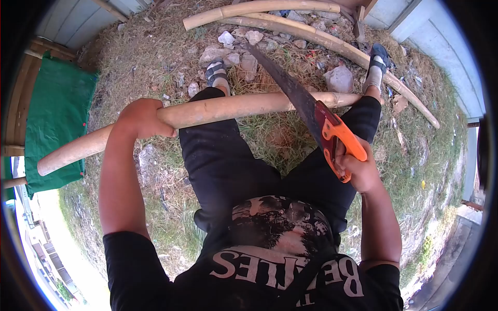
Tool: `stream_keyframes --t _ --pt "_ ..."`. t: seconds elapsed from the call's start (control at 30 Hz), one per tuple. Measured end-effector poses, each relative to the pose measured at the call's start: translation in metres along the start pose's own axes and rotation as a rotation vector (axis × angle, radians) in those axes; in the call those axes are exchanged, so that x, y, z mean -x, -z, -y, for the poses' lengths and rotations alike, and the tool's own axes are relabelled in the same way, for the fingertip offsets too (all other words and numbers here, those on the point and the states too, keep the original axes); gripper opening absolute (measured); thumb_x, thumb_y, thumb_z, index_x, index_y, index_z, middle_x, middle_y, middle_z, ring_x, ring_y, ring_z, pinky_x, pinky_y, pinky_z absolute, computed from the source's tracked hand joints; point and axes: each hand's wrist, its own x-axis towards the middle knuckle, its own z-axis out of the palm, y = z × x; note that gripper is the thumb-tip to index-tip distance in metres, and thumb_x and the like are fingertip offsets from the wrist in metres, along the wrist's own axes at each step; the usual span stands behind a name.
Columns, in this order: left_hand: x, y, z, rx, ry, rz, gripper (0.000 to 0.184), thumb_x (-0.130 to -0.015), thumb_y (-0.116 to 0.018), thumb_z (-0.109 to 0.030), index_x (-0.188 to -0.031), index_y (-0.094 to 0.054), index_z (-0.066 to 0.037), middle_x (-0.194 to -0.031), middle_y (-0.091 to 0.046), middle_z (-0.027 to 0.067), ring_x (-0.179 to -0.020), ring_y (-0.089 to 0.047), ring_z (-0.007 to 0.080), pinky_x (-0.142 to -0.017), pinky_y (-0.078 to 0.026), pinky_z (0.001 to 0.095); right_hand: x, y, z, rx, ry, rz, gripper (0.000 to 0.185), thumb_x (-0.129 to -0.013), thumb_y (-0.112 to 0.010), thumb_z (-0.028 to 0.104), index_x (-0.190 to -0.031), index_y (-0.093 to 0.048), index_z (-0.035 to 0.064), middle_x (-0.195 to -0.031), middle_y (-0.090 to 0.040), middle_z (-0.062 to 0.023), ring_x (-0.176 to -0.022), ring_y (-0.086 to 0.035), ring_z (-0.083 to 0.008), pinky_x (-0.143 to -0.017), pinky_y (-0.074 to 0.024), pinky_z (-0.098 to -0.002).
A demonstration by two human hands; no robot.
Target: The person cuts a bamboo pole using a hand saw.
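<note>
Head view: the right hand (361, 168) is closed around the orange handle (336, 136) of a hand saw (298, 96), fingers wrapped through its opening. The saw's dark blade slants far and left from the hand, passing across the right part of a bamboo pole (228, 110); whether its teeth touch the pole I cannot tell. The left hand (141, 118) grips the pole from above, thumb towards the right, left of the left knee. The pole runs from left to right across the left leg (218, 158), its near-left end sticking out well past the hand and its other end reaching the lower right leg (365, 116). The legs are spread, in dark trousers, below a black printed shirt (280, 267). Beyond the pole, the feet wear dark sandals, the left (214, 71) among pale stones and the right (379, 56) beside another long bamboo piece (332, 42). A shorter piece (259, 8) lies farther off. One large pale stone (340, 79) sits between the feet, on dry grass (275, 136) strewn with bits of litter. At the left hangs a green sheet (59, 114); a pale wall (446, 59) stands at the far right.
</note>
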Motion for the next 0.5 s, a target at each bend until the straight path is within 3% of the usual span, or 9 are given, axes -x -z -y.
stream_keyframes --t 0.1,0.17,0.2,0.23,0.4,0.5 --pt "0.006 -0.004 -0.012 -0.017 0.005 -0.003 0.068 -0.051 -0.087 -0.047 -0.101 -0.075 -0.003 -0.098 -0.074 0.0201 -0.095 -0.071 0.0361 -0.086 -0.055 0.0433 0.005 0.0 0.001 0.032 -0.021 -0.014 0.006 -0.078 -0.058 0.002 -0.083 -0.054 0.002 -0.065 -0.054 -0.0044 -0.051 -0.052 -0.0103 -0.047 -0.0395 -0.0264" --pt "0.012 -0.006 -0.012 -0.03 0.012 -0.017 0.067 -0.051 -0.087 -0.046 -0.101 -0.076 -0.003 -0.098 -0.074 0.0199 -0.096 -0.071 0.0361 -0.086 -0.055 0.0434 -0.065 -0.022 -0.01 0.065 0.056 0.006 0.004 -0.079 -0.058 0.003 -0.081 -0.054 0.0025 -0.063 -0.053 -0.0032 -0.051 -0.049 -0.01 -0.049 -0.0389 -0.0273" --pt "0.012 -0.013 -0.012 -0.033 0.01 -0.004 0.067 -0.051 -0.087 -0.046 -0.101 -0.076 -0.003 -0.099 -0.074 0.0197 -0.096 -0.071 0.036 -0.086 -0.055 0.0435 -0.091 -0.014 -0.002 0.021 0.055 0.125 0.005 -0.079 -0.059 0.005 -0.079 -0.054 0.0033 -0.063 -0.052 -0.0023 -0.051 -0.048 -0.0114 -0.051 -0.0396 -0.0287" --pt "0.009 -0.007 -0.007 -0.03 0.024 -0.039 0.067 -0.051 -0.087 -0.046 -0.101 -0.076 -0.003 -0.099 -0.074 0.0195 -0.096 -0.071 0.036 -0.086 -0.055 0.0435 -0.102 -0.009 0.015 -0.101 -0.056 0.003 0.006 -0.079 -0.06 0.006 -0.077 -0.055 0.004 -0.062 -0.05 -0.0015 -0.052 -0.048 -0.0126 -0.053 -0.0412 -0.0297" --pt "0.004 -0.002 -0.003 -0.012 0.004 -0.014 0.067 -0.052 -0.086 -0.046 -0.103 -0.076 -0.004 -0.101 -0.074 0.019 -0.098 -0.071 0.0359 -0.087 -0.055 0.0438 0.015 -0.028 0.004 0.167 0.04 0.004 0.007 -0.081 -0.061 0.004 -0.083 -0.054 0.0035 -0.067 -0.053 -0.0022 -0.051 -0.053 -0.0094 -0.046 -0.0404 -0.0236" --pt "0.008 -0.004 -0.012 -0.032 0.016 -0.02 0.067 -0.052 -0.086 -0.046 -0.103 -0.075 -0.005 -0.102 -0.075 0.0187 -0.098 -0.071 0.0355 -0.088 -0.055 0.0438 0.016 -0.01 -0.009 0.057 0.04 -0.063 0.006 -0.079 -0.058 0.002 -0.083 -0.053 0.003 -0.064 -0.053 -0.0033 -0.05 -0.052 -0.0095 -0.045 -0.0399 -0.0234"
